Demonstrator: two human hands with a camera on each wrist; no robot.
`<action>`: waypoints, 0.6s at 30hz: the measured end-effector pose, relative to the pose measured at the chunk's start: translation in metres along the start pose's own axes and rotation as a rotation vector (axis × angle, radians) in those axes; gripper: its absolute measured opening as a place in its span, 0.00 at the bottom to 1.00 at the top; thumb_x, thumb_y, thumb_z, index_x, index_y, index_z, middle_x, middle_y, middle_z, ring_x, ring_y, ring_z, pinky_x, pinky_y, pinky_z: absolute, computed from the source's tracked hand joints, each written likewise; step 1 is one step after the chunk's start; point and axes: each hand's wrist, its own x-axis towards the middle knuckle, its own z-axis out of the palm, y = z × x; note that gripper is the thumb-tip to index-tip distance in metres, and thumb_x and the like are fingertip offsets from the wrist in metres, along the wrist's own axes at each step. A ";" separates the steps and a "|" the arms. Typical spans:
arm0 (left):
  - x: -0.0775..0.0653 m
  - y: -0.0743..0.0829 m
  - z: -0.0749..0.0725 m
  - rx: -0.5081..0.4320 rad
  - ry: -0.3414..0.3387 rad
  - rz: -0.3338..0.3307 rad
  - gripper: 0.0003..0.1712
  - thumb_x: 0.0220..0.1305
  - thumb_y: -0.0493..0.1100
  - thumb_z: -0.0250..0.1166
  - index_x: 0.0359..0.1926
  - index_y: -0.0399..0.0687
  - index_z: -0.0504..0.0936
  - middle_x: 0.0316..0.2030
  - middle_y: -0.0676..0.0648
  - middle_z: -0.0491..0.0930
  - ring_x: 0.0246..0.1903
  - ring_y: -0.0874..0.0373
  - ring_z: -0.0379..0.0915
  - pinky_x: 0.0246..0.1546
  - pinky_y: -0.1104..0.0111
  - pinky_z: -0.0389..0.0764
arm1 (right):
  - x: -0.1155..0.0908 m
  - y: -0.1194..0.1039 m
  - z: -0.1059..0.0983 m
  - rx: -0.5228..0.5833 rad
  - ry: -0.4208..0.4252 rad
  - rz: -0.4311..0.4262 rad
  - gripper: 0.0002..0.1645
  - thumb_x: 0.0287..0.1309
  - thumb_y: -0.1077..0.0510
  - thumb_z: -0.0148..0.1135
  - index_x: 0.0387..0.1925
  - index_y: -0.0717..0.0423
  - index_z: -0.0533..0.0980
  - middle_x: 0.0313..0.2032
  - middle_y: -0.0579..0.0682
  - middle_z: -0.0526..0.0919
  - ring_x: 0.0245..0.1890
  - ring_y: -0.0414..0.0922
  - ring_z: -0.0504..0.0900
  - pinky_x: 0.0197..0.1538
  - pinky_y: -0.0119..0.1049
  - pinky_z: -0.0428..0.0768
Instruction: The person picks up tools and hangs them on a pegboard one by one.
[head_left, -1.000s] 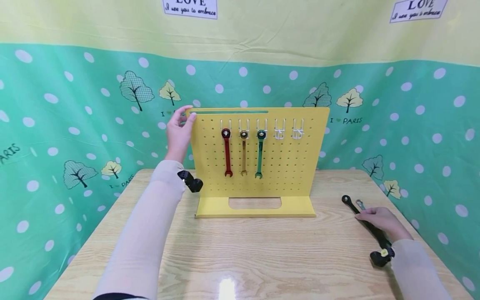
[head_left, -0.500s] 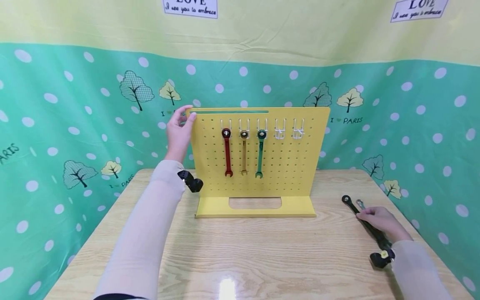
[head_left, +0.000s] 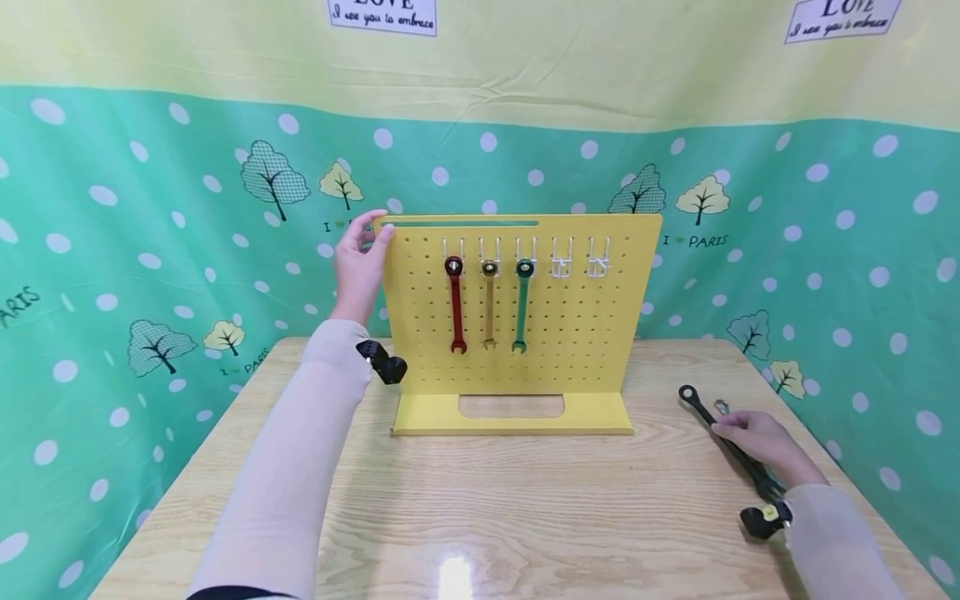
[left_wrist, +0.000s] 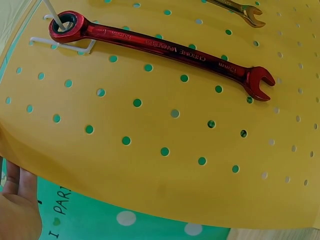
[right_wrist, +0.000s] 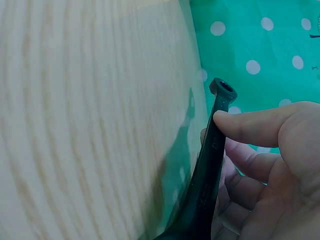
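Note:
My left hand [head_left: 358, 267] grips the top left corner of a yellow pegboard [head_left: 570, 333], thumb in front and fingers over the edge. Hanging from the board's white hooks are a red combination wrench [head_left: 456, 308], a gold wrench [head_left: 490, 308] and a green wrench [head_left: 522, 304]. At the table's right side, my right hand [head_left: 767, 442] pinches a black wrench [right_wrist: 209, 165] by its shank, ring end pointing away. Just beyond those fingers shows the ring of a silver wrench [head_left: 722, 407], the rest hidden by the hand. In the left wrist view, the red wrench [left_wrist: 170, 47] hangs close by.
Two white hooks [head_left: 561, 265] on the board's right part carry no wrench. The board's base [head_left: 592, 412] stands on a light wooden table [head_left: 510, 508]. A green and yellow printed curtain [head_left: 150, 250] encloses the back and sides.
In my right hand the black wrench has shifted slightly, its ring end moving up and left from the silver wrench. My left hand and the hung wrenches stay put.

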 end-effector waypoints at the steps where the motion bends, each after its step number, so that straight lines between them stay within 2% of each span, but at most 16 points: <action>1: 0.000 0.000 0.000 0.000 -0.001 0.000 0.21 0.70 0.56 0.63 0.61 0.61 0.79 0.47 0.49 0.76 0.43 0.55 0.76 0.48 0.63 0.81 | 0.000 -0.001 0.000 0.001 -0.002 -0.007 0.33 0.71 0.48 0.55 0.54 0.78 0.70 0.52 0.76 0.72 0.50 0.66 0.73 0.52 0.60 0.74; 5: 0.000 0.001 0.001 0.000 -0.002 -0.005 0.22 0.70 0.56 0.63 0.62 0.61 0.79 0.47 0.49 0.76 0.43 0.55 0.77 0.48 0.62 0.81 | -0.002 -0.005 -0.001 0.016 -0.011 -0.035 0.34 0.73 0.47 0.54 0.56 0.79 0.69 0.56 0.78 0.70 0.53 0.68 0.72 0.54 0.61 0.73; 9: 0.000 0.001 0.001 0.002 -0.006 -0.007 0.23 0.70 0.56 0.62 0.62 0.60 0.79 0.47 0.49 0.77 0.43 0.55 0.76 0.48 0.62 0.81 | -0.003 -0.013 -0.001 0.032 -0.025 -0.050 0.38 0.74 0.45 0.52 0.61 0.79 0.65 0.62 0.80 0.63 0.59 0.72 0.67 0.57 0.64 0.71; 11: 0.001 0.001 0.001 0.000 -0.008 -0.008 0.23 0.70 0.56 0.62 0.62 0.60 0.79 0.47 0.49 0.77 0.43 0.55 0.76 0.48 0.62 0.81 | -0.005 -0.019 -0.002 0.038 -0.027 -0.063 0.38 0.75 0.45 0.51 0.62 0.79 0.64 0.62 0.80 0.63 0.59 0.72 0.67 0.57 0.64 0.72; 18: 0.000 0.001 0.000 -0.007 -0.006 -0.009 0.21 0.70 0.55 0.63 0.61 0.62 0.79 0.47 0.49 0.77 0.43 0.55 0.76 0.48 0.62 0.81 | -0.012 -0.043 -0.004 0.045 -0.007 -0.142 0.33 0.76 0.46 0.51 0.59 0.77 0.68 0.53 0.71 0.75 0.48 0.59 0.77 0.43 0.45 0.80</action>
